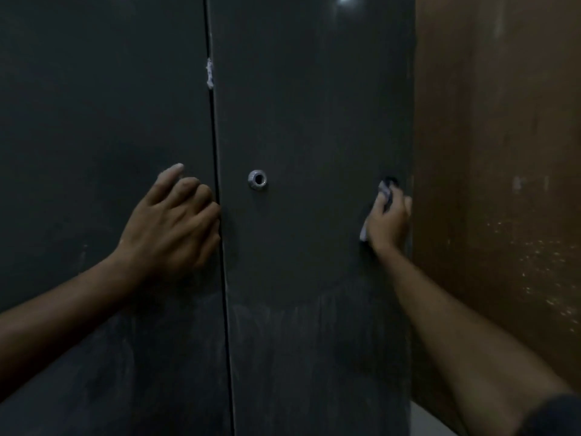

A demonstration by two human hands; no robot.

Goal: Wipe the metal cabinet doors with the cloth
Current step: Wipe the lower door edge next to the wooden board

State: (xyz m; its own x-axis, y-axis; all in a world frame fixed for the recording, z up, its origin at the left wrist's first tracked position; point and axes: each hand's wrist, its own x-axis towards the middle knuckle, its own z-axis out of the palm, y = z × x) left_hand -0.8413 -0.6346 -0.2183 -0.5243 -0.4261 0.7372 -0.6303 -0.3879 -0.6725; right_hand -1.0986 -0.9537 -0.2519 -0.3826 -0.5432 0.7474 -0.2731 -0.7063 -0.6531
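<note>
Two dark grey metal cabinet doors fill the view, the left door (94, 121) and the right door (308, 105), split by a thin vertical gap. My left hand (171, 225) rests against the left door beside the gap, fingers curled at the right door's edge, holding nothing. My right hand (390, 220) presses a small pale cloth (385, 191) flat on the right door near its right edge. Bits of the cloth show above and left of the fingers. A round metal lock ring (257, 178) sits between the hands. The doors' lower parts show dusty streaks.
A brown wall (496, 152) stands right of the cabinet, speckled with light spots lower down. A white smear (209, 72) marks the right door's edge near the gap. A pale strip of floor or ledge (430, 420) shows at the bottom right.
</note>
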